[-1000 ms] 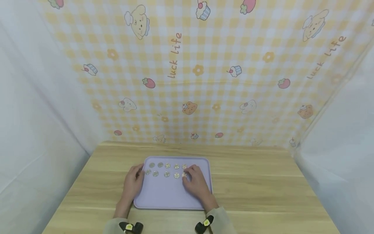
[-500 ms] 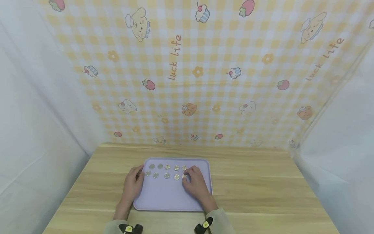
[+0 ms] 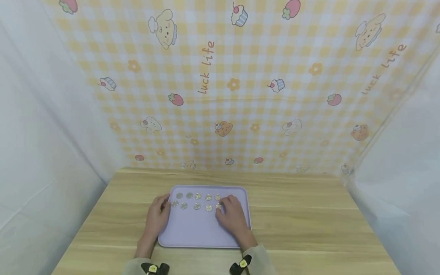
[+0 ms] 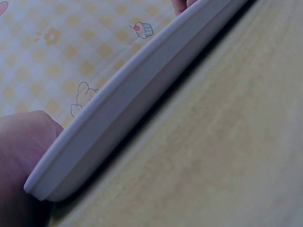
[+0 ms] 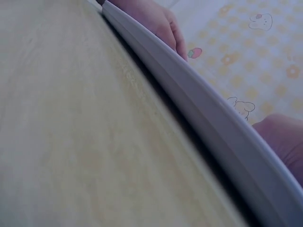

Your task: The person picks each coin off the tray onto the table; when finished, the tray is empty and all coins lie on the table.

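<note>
A shallow lilac tray [image 3: 192, 233] lies on the table with several shiny round coins [image 3: 197, 206] in two rows across its far half. At the tray's left rim my left hand [image 3: 158, 215] grips the edge, fingers bent and thumb along the side. My right hand [image 3: 233, 215] reaches over the tray's right side. Its thumb and index finger pinch the coin [image 3: 218, 206] at the right end of the nearer row. In the left wrist view the tray's side wall [image 4: 142, 94] hides most of both hands. The right wrist view shows the same wall [image 5: 203, 99] covering the fingertips.
The wooden table [image 3: 302, 221] extends to both sides of the tray. A yellow checked cloth [image 3: 233, 107] with cartoon prints hangs behind it, and white sheets [image 3: 51, 114] flank the left and right. Both wrists carry a black strap [image 3: 240, 264] with a small device.
Both hands keep nearly the same places and poses. The head view shifts slightly, and the rows of coins look unchanged.
</note>
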`<state>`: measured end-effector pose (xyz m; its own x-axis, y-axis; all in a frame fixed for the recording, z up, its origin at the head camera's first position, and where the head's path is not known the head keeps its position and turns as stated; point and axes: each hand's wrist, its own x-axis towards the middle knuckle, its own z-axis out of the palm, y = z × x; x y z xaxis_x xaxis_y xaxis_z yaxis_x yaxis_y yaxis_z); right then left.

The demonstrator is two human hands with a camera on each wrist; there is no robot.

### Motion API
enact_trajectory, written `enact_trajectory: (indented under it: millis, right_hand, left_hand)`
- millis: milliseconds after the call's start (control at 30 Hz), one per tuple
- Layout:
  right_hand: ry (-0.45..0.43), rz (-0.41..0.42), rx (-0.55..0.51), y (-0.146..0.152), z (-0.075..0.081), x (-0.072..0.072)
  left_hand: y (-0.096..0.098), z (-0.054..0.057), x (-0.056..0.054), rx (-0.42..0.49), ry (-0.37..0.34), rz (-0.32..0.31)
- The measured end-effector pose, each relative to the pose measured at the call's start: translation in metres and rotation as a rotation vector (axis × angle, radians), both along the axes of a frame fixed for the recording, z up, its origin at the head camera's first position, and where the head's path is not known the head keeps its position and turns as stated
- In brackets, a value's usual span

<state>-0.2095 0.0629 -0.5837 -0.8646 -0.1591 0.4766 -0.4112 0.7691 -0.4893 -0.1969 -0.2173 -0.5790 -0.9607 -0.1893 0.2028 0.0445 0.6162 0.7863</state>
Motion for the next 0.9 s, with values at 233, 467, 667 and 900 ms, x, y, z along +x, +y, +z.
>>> enact_trajectory:
  millis: [233, 467, 667, 900]
  right_hand:
    - [-0.079, -0.028, -0.008, 0.0, 0.0011, -0.0027]
    - [-0.199, -0.079, 0.007, -0.0052, 0.0075, -0.0054]
    - [-0.152, -0.059, -0.041, -0.0066, 0.0032, -0.0048]
    - [-0.011, 0.005, -0.008, -0.003, -0.0006, -0.005]
  left_hand:
    - [0.0009, -0.0006, -0.0005, -0.005, -0.008, 0.008]
    - [-0.0003, -0.0036, -0.0014, -0.002, -0.02, 0.0]
    - [-0.002, -0.002, 0.0, -0.005, -0.032, 0.007]
    - [-0.0001, -0.0016, -0.0011, 0.008, -0.031, 0.005]
